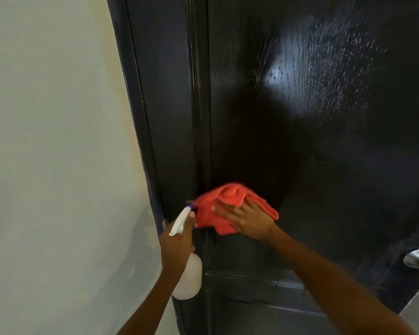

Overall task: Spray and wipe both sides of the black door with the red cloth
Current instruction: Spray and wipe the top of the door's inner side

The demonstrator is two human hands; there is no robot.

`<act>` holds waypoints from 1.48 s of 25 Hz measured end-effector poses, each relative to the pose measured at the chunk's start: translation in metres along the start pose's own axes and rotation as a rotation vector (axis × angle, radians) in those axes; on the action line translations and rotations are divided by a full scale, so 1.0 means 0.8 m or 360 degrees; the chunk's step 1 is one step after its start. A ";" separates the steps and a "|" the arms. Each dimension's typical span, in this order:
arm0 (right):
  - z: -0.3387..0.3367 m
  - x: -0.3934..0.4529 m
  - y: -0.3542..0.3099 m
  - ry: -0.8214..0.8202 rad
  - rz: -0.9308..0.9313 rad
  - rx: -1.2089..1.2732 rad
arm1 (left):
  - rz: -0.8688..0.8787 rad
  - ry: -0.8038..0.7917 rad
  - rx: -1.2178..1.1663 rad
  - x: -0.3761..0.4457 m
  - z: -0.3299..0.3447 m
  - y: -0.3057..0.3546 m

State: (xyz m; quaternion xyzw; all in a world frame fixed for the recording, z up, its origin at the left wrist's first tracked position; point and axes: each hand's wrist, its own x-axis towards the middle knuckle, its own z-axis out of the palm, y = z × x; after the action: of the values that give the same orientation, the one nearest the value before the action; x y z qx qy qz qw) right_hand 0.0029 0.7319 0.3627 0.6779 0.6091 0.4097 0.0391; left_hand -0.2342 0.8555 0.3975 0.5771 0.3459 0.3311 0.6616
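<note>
Right hand (248, 220) flat on red cloth (228, 206) against black door (312, 153) near its left edge (hinge side); left hand (177, 243) gripping spray bottle (188, 279).

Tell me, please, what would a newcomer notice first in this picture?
The red cloth stands out, pressed flat against the black door by the right hand. Beside it, the left hand grips a white spray bottle. Spray droplets glisten on the door's upper right.

Right hand (250, 220) pressing red cloth (230, 209) flat on black door (324, 141), left hand (177, 240) gripping spray bottle (188, 274)
</note>
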 end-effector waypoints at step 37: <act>0.151 -0.120 -0.096 0.0979 0.0710 -0.0367 | 0.1172 0.0027 0.0101 0.034 -0.018 -0.350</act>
State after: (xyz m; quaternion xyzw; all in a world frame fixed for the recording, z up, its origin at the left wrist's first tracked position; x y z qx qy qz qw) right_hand 0.0223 0.7233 0.1917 0.6304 0.3801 0.6578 -0.1592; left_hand -0.2204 0.8538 0.1164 0.6803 0.1307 0.5409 0.4770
